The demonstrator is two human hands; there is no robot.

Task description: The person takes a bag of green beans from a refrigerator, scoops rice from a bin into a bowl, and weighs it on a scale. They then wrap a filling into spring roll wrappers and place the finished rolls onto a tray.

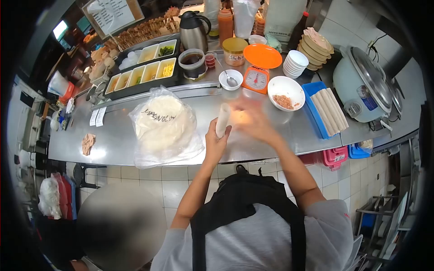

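Observation:
My left hand is wrapped round a pale rolled wrapper, held upright above the steel counter. Just right of the roll, my right hand is smeared by motion, so its fingers cannot be made out. A bag of round white wrappers with black writing lies to the left. Beyond my right hand stands a white bowl with pinkish filling inside. Several finished rolls lie side by side on a blue tray at the right.
An orange scale, a small bowl with a spoon and a dark-sauce tub line the back. A condiment rack is at back left, a large cooker at right. A blurred shape, perhaps a person, is at lower left.

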